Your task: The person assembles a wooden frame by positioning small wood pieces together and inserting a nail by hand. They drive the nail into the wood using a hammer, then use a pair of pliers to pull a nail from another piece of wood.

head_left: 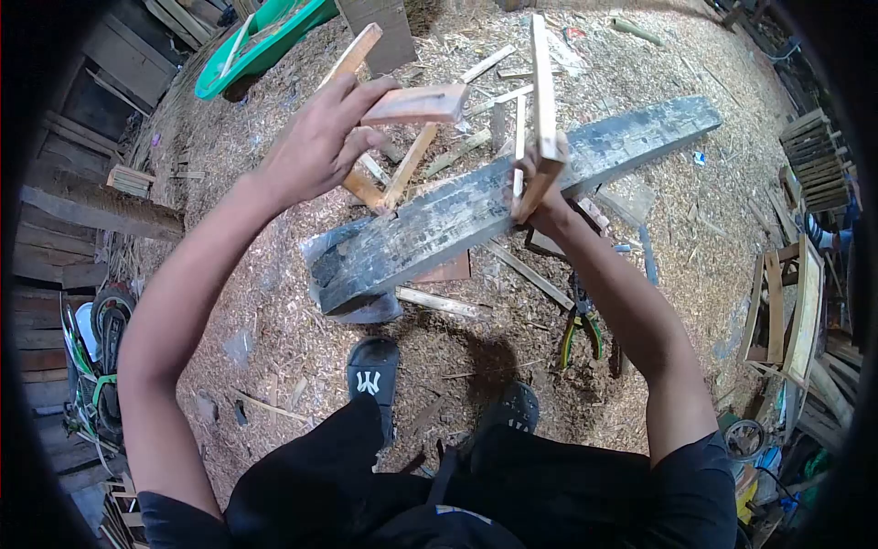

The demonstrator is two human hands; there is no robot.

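Note:
My left hand [315, 142] is closed on a short wooden piece [416, 104], with a dark nail-like mark on its top face. Wooden strips extend behind that hand, one up past the knuckles [354, 57] and others meeting in a V [410, 166] at the beam's edge. Over the middle of a thick, grey-stained beam [439, 220], my right hand [540, 178] is wrapped around an upright wooden strip [543, 82]. A thinner strip [520, 137] stands beside it. The right fingers are partly hidden by the wood.
Wood shavings and loose offcuts [444, 302] cover the ground. Pliers with green-yellow handles [583, 334] lie below my right forearm. A green basin [265, 46] sits at the upper left, a wooden frame [785, 311] at the right. My sandalled feet [372, 375] are close to the beam.

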